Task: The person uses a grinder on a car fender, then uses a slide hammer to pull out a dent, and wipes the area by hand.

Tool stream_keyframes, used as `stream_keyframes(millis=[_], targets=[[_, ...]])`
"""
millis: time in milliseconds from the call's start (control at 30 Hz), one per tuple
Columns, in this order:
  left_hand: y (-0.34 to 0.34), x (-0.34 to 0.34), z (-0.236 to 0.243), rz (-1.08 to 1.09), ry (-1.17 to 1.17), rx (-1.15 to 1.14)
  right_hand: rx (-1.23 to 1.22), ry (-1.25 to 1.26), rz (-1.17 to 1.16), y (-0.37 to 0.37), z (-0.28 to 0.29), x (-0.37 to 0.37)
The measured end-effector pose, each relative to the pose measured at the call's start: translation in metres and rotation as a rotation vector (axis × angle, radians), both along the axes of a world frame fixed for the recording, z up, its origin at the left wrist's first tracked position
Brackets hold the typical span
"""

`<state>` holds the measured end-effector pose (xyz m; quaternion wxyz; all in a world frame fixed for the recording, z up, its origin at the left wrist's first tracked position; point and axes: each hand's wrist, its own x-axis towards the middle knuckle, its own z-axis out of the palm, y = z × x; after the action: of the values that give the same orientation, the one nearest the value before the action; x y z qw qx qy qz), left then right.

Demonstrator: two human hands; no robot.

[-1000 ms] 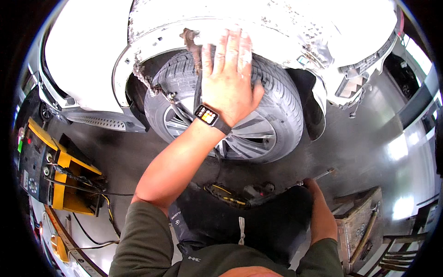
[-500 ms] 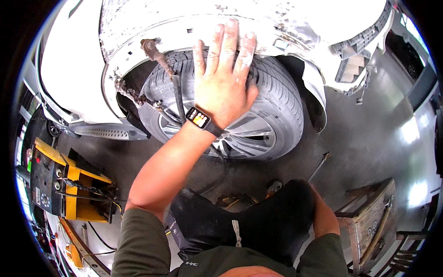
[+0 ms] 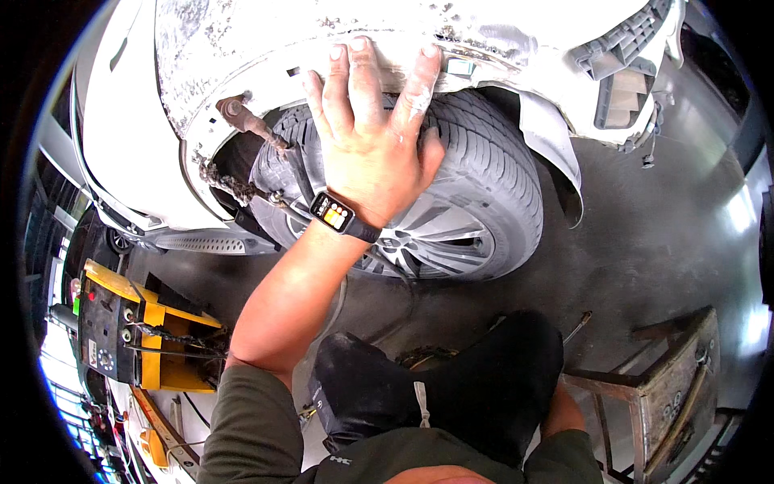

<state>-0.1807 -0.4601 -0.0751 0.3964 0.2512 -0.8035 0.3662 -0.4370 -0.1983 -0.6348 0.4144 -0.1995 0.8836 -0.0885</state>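
My left hand (image 3: pixel 372 145), wearing a smartwatch (image 3: pixel 333 213), lies flat with fingers spread and white dust on them. Its fingertips touch the edge of the white car fender (image 3: pixel 484 40), whose paint is scuffed, just above the tyre (image 3: pixel 492 161). Left of the hand, a rusty metal puller (image 3: pixel 250 121) with a dark cable hangs from the fender edge, and a dark encrusted fitting (image 3: pixel 230 184) sits lower down by the arch. The alloy wheel (image 3: pixel 431 242) is partly behind my wrist. My right hand is hidden behind my dark-trousered thigh; only its forearm shows.
A yellow and black machine (image 3: pixel 161 363) with cables stands at left, near an orange object (image 3: pixel 153 448). A worn stool (image 3: pixel 669 387) stands at right. A metal tool (image 3: pixel 576 327) and hoses lie on the grey floor (image 3: pixel 637 242). A plastic liner (image 3: pixel 548 137) hangs right of the tyre.
My left hand has shifted left along the fender edge, its fingers more spread. The whole view has shifted a little, and my right hand has gone further out of sight behind my thigh.
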Motion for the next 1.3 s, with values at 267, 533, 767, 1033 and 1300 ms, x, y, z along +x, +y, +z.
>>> stream_keyframes(millis=[267,533,767,1033,1300], targets=[[0.003,-0.003,0.005,-0.028,0.039,-0.036,-0.021,-0.026,-0.078,0.005,0.0,0.0],[0.01,0.0,0.01,-0.075,0.077,0.097,-0.038,-0.041,-0.141,0.012,0.002,0.001],[0.029,-0.005,0.024,0.046,0.026,0.075,-0.06,-0.058,-0.181,0.015,0.006,0.002],[0.023,-0.003,0.025,-0.042,0.028,0.047,-0.083,-0.08,-0.242,0.024,0.006,0.006],[0.019,-0.002,0.02,-0.032,-0.027,0.138,-0.121,-0.108,-0.332,0.037,0.001,0.01]])
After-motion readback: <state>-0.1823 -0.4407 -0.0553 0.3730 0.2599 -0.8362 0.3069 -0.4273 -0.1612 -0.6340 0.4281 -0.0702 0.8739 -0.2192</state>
